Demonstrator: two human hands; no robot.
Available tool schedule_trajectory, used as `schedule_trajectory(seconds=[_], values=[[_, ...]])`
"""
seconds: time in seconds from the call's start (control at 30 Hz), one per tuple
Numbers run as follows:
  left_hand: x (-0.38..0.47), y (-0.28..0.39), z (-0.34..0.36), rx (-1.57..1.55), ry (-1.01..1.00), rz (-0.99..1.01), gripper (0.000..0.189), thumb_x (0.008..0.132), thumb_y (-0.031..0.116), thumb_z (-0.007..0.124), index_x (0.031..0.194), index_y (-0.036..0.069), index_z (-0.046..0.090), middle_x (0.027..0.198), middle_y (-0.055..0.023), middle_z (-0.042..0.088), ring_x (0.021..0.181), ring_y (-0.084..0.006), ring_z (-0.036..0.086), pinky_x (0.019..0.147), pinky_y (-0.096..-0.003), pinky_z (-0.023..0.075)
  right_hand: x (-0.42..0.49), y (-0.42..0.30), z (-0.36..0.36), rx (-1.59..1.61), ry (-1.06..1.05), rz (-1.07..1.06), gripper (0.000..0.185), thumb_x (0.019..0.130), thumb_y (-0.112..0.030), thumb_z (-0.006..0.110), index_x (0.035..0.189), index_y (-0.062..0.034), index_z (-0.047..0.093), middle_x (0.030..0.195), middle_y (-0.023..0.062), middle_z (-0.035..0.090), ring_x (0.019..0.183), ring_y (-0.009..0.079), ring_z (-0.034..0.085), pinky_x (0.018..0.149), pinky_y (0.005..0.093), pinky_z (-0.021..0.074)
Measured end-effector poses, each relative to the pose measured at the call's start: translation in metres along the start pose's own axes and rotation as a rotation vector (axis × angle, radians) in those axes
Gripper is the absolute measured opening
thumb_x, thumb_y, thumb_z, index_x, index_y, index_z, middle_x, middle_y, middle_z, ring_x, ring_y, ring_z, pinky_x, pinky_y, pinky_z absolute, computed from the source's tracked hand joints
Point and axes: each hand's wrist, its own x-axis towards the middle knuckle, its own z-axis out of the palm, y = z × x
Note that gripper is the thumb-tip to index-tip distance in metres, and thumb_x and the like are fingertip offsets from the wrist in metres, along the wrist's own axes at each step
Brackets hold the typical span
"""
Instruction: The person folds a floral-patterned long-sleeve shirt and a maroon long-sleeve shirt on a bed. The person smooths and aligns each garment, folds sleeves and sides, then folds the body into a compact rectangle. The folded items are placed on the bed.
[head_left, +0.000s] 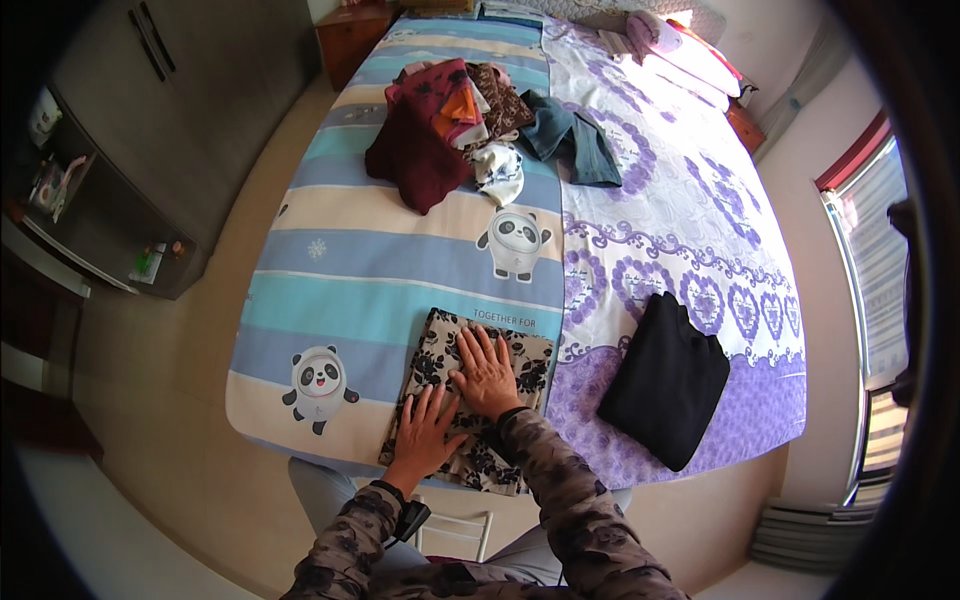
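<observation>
A folded beige garment with black rose print lies flat at the near edge of the bed, before my knees. My left hand rests palm down on its lower left part, fingers spread. Farther up, my right hand presses flat on its upper middle, fingers slightly apart. Neither hand grips the cloth. To the right, a folded black garment lies on the purple patterned sheet. Beyond, on the striped panda mat, sits a loose heap of clothes with a dark red garment in front.
Blue jeans and a white floral cloth lie by the heap. The bed has a striped cover left and a purple sheet right. A grey wardrobe stands left, a window right. Rolled bedding lies far right.
</observation>
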Motion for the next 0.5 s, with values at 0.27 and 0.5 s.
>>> schedule_trajectory(seconds=[0.27, 0.5], values=[[-0.010, -0.007, -0.004, -0.192, 0.271, -0.202, 0.064, 0.084, 0.036, 0.064, 0.136, 0.006, 0.040, 0.140, -0.0177, 0.036, 0.129, -0.0351, 0.034, 0.102, -0.0497, 0.0309, 0.002, 0.021, -0.025, 0.233, 0.178, 0.040, 0.060, 0.090, -0.034, 0.052, 0.140, -0.0045, 0.034, 0.142, 0.0152, 0.036, 0.134, 0.0308, 0.029, 0.110, 0.0473, 0.0206], [-0.042, -0.025, -0.011, -0.538, 0.187, -0.750, 0.052, 0.077, 0.027, 0.073, 0.116, 0.002, 0.051, 0.104, -0.0165, 0.060, 0.096, -0.0310, 0.057, 0.082, -0.0398, 0.0458, 0.041, 0.078, -0.057, 0.364, 0.005, 0.172, 0.046, 0.081, -0.023, 0.065, 0.118, 0.0001, 0.053, 0.113, 0.0187, 0.058, 0.106, 0.0377, 0.052, 0.089, 0.0439, 0.0433]])
